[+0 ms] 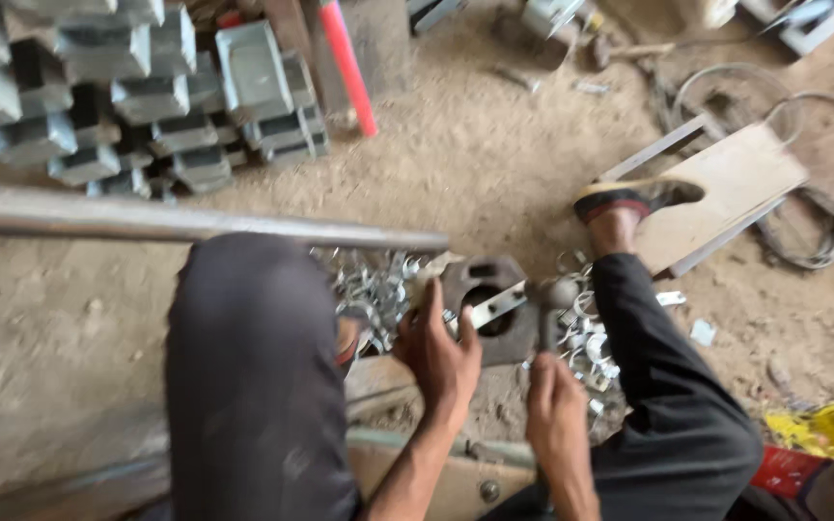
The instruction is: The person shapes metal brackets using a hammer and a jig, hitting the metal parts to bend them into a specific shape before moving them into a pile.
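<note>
My left hand (441, 352) pinches the near end of a flat, shiny metal strip (496, 306) that lies across a dark iron block with a hole (486, 289). My right hand (557, 425) is closed around the handle of a hammer (552, 294), whose rounded head hovers at the strip's far end, just right of the block. Both hands sit between my knees in dark trousers. Piles of small shiny metal clamps (374, 285) lie on both sides of the block.
A long steel pipe (195, 224) runs across from the left. Stacked grey metal channel pieces (127, 87) fill the upper left beside a red rod (349, 68). My sandalled foot (629, 203) rests by a wooden board (726, 188); cables coil at right on the dirt floor.
</note>
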